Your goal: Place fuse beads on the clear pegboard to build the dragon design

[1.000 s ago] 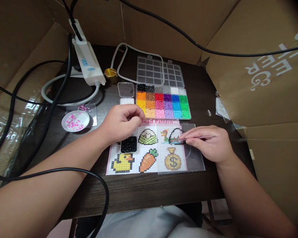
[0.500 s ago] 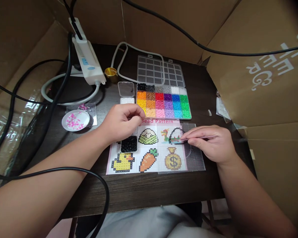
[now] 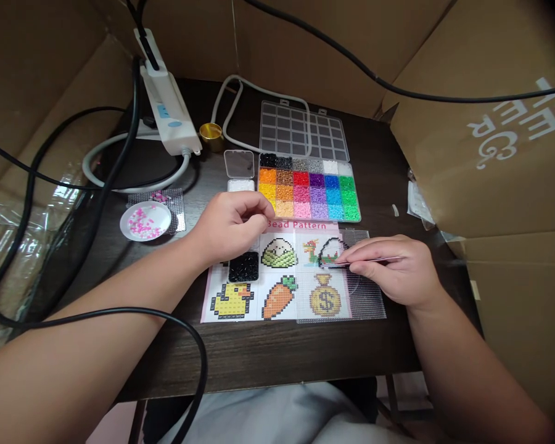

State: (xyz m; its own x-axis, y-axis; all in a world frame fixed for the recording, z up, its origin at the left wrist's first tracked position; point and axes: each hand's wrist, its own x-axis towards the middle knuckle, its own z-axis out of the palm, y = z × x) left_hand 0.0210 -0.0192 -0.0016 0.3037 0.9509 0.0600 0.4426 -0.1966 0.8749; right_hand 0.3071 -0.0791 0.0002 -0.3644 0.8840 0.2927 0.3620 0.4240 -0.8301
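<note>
My right hand [image 3: 395, 271] pinches a pair of thin tweezers [image 3: 383, 258], tips pointing left over a clear pegboard [image 3: 369, 302]. An outline of black beads [image 3: 326, 246], partly behind the fingers, curves over the board. Beneath the board lies a printed bead pattern sheet [image 3: 264, 314] showing a duck, a carrot, a money bag and other pictures. My left hand [image 3: 240, 225] is closed, its fingertips curled together near the sheet's top edge; whatever they hold is hidden. Just below it sits a small box of black beads [image 3: 243, 267], and above it another of white beads [image 3: 241, 184].
Behind the sheet stands a compartment case of coloured beads [image 3: 309, 188], lid [image 3: 300, 129] folded back. A white dish of pink beads [image 3: 145, 221] is at left, near a power strip [image 3: 171, 117] and a gold cup [image 3: 211, 136]. Black cables [image 3: 185, 330] cross the left side; cardboard walls surround the table.
The view has shifted slightly, so everything sits a little further right. Both hands keep nearly the same pose, with the tweezers still at the bead outline.
</note>
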